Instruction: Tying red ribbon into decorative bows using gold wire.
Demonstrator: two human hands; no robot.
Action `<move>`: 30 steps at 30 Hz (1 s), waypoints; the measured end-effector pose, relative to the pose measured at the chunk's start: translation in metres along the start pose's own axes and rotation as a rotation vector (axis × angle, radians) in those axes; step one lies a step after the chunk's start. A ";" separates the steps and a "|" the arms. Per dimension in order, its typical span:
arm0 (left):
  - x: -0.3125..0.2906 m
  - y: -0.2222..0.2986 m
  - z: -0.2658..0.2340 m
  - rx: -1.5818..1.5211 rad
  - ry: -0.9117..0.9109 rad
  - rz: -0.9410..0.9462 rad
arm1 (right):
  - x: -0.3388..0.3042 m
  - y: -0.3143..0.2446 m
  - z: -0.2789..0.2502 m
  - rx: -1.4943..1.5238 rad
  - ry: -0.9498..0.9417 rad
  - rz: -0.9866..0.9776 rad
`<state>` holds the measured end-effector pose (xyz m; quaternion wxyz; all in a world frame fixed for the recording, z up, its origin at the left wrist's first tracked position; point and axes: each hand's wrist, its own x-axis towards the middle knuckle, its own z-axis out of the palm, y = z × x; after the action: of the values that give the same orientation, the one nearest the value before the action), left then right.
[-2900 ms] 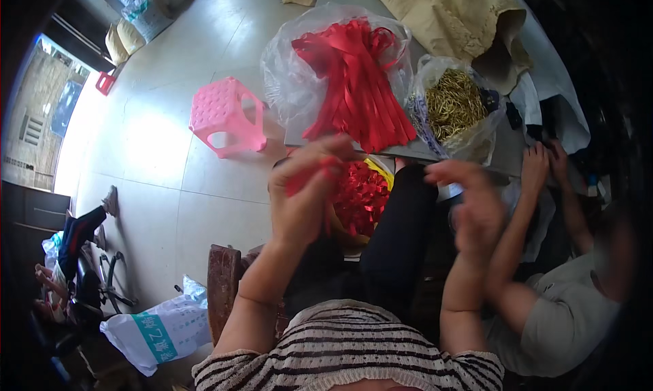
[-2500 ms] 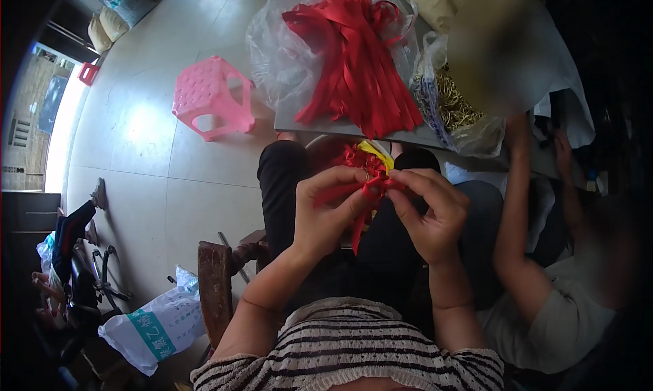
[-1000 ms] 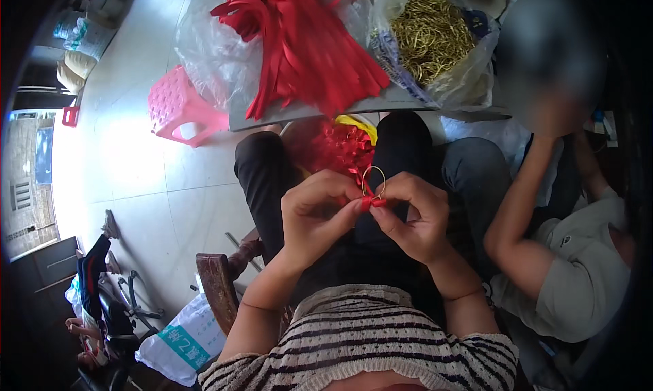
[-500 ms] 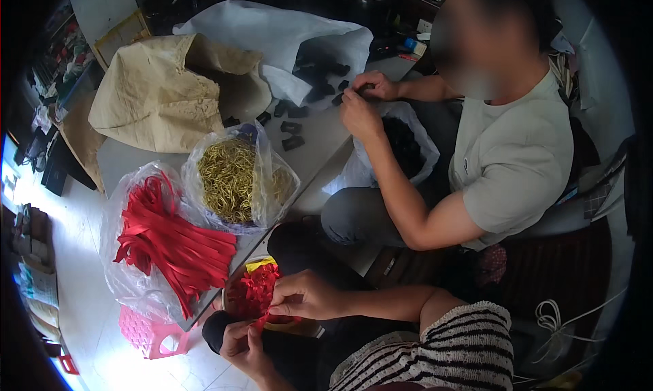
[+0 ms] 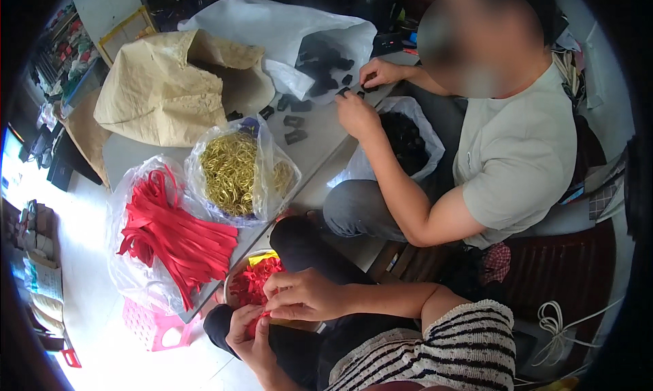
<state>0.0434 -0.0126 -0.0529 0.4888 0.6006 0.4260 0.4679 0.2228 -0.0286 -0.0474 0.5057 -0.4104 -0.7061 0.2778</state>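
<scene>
At the lower middle, my left hand (image 5: 253, 336) and my right hand (image 5: 299, 294) meet fingertip to fingertip. Both pinch a small piece of red ribbon (image 5: 264, 315), mostly covered by the fingers. Just beyond them, a round container (image 5: 226, 292) holds a heap of red ribbon pieces (image 5: 255, 277), with a bit of yellow at its far side. On the table corner to the left, long red ribbon strips (image 5: 180, 238) lie in a fan on a clear plastic bag (image 5: 126, 275). Farther off stands a clear bag of gold-coloured rings or loops (image 5: 230, 177).
Across the grey table (image 5: 320, 143) lie a beige sack (image 5: 160, 92), a white sack (image 5: 265, 34) and small black pieces (image 5: 294, 121). A co-worker (image 5: 513, 153) at right handles black pieces above a white bag (image 5: 425, 136). A pink stool (image 5: 146, 323) stands below the table edge.
My fingertips have drawn closer together, hiding more of the red ribbon. The co-worker's hands have moved slightly apart. The whole view has shifted a little.
</scene>
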 end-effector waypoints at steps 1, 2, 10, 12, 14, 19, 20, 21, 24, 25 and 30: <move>0.000 0.001 0.000 -0.007 0.012 -0.007 | 0.001 -0.001 0.000 0.009 -0.007 0.001; -0.001 0.001 0.001 -0.004 0.029 -0.023 | 0.002 -0.003 0.000 -0.010 -0.008 -0.002; -0.001 0.004 -0.007 0.084 -0.008 0.000 | 0.010 0.000 0.001 0.062 -0.204 0.160; -0.001 0.001 -0.010 -0.087 -0.072 0.026 | 0.012 0.006 0.003 0.110 -0.211 0.189; 0.000 -0.001 -0.012 -0.188 -0.167 0.060 | 0.016 0.009 0.002 0.235 -0.221 0.251; -0.005 0.002 -0.010 -0.648 -0.123 -0.151 | 0.033 0.006 0.009 0.682 -0.245 0.434; -0.006 0.002 -0.010 -0.636 -0.100 -0.148 | 0.036 0.005 0.007 0.636 -0.358 0.475; -0.005 0.003 -0.009 -0.577 -0.037 -0.187 | 0.036 0.001 0.010 0.503 -0.190 0.398; -0.003 0.005 -0.008 -0.459 0.026 -0.217 | 0.037 -0.004 0.012 0.250 0.094 0.266; -0.001 0.005 -0.008 -0.390 -0.008 -0.145 | 0.037 -0.005 0.010 0.192 0.022 0.238; 0.002 0.008 -0.008 -0.399 0.015 -0.106 | 0.039 -0.003 0.009 0.176 -0.007 0.195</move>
<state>0.0367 -0.0103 -0.0442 0.6189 0.4650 0.3595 0.5211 0.2073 0.0034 -0.0286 0.5079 -0.4302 -0.6375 0.3880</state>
